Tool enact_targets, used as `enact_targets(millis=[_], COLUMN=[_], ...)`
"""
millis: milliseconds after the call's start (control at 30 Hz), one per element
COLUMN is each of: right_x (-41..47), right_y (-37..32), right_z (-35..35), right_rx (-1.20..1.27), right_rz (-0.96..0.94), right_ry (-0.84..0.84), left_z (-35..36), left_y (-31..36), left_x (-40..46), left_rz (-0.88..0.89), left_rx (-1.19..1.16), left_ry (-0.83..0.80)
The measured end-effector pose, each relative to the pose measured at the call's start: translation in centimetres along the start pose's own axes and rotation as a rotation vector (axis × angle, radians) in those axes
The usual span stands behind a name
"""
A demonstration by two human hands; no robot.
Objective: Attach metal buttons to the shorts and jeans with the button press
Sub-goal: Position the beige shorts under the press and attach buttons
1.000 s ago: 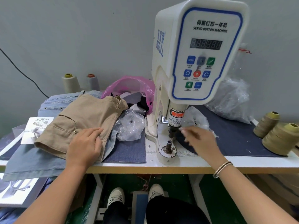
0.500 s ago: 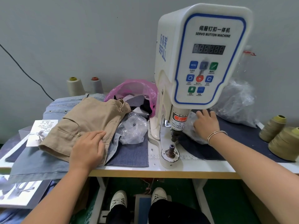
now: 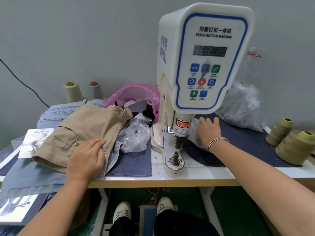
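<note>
The white servo button machine [image 3: 202,57] stands at the table's middle, its lower die post [image 3: 175,157] bare. Folded tan shorts [image 3: 85,128] lie to its left on light-blue jeans [image 3: 30,178], one metal button [image 3: 76,143] showing on a pocket. My left hand [image 3: 85,160] rests flat on the shorts' near corner. Behind the press head, my right hand [image 3: 208,130] reaches into a clear plastic bag [image 3: 196,132] on dark denim cloth [image 3: 247,143]; its fingertips are hidden, and what they touch cannot be seen.
A crumpled clear bag [image 3: 136,135] and a pink bag of fabric scraps [image 3: 134,94] lie left of the machine. Thread cones stand at the back left [image 3: 71,92] and far right [image 3: 294,147]. A large clear bag [image 3: 242,104] sits behind. My feet [image 3: 122,212] are near a pedal.
My right hand went from beside the die post back to the clear bag behind the press head and has settled there. My left hand stayed on the shorts.
</note>
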State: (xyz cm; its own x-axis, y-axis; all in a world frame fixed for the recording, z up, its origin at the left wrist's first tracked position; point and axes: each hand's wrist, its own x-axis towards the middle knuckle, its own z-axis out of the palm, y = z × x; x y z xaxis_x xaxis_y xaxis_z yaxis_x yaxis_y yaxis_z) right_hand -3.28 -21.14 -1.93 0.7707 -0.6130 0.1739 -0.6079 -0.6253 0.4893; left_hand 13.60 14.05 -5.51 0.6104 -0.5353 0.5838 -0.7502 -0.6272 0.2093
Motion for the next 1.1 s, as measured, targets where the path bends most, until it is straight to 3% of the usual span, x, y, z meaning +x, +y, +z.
enact_targets(millis=[100,200,333,400,433,500,567,667,900,1100], right_x=[-0.3,-1.1,-5.0,-7.9,-9.4,-11.6,-12.7,-12.8,-12.4,-12.6], right_y=[0.4,1.7,2.6,1.3,0.1,-2.4,-4.2,-5.2,-5.1,-4.6], right_z=[-0.2,-0.7,-2.4,-3.6,-4.3,-5.6,-5.7,-6.1,-7.1,-7.5], right_rx=[0.093,0.375,0.639,0.895,1.157,1.766,2.118,2.358,2.601,2.717], right_rz=[0.037,0.116,0.199,0.211,0.227,0.305,0.405,0.499,0.718,0.730], right_ry=[-0.003,0.084,0.473,0.516,0.385,-0.077,-0.385,-0.519,-0.768,-0.879], left_z=[-0.1,-0.1,-0.1,-0.1,-0.1,-0.1,-0.2,-0.3,-0.1,0.0], left_y=[0.0,0.0,0.2,0.2,0.2,0.3,0.4,0.4,0.2,-0.1], left_x=[0.1,0.0,0.0,0.0,0.0,0.0,0.1,0.1,0.1,0.0], left_rz=[-0.006,-0.008,0.001,0.003,0.003,0.007,0.004,0.008,0.010,0.029], left_rx=[-0.006,-0.009,-0.008,-0.012,-0.011,-0.004,-0.003,-0.001,0.001,0.020], left_ry=[-0.006,0.003,0.021,0.025,0.026,0.021,0.009,0.009,0.013,0.017])
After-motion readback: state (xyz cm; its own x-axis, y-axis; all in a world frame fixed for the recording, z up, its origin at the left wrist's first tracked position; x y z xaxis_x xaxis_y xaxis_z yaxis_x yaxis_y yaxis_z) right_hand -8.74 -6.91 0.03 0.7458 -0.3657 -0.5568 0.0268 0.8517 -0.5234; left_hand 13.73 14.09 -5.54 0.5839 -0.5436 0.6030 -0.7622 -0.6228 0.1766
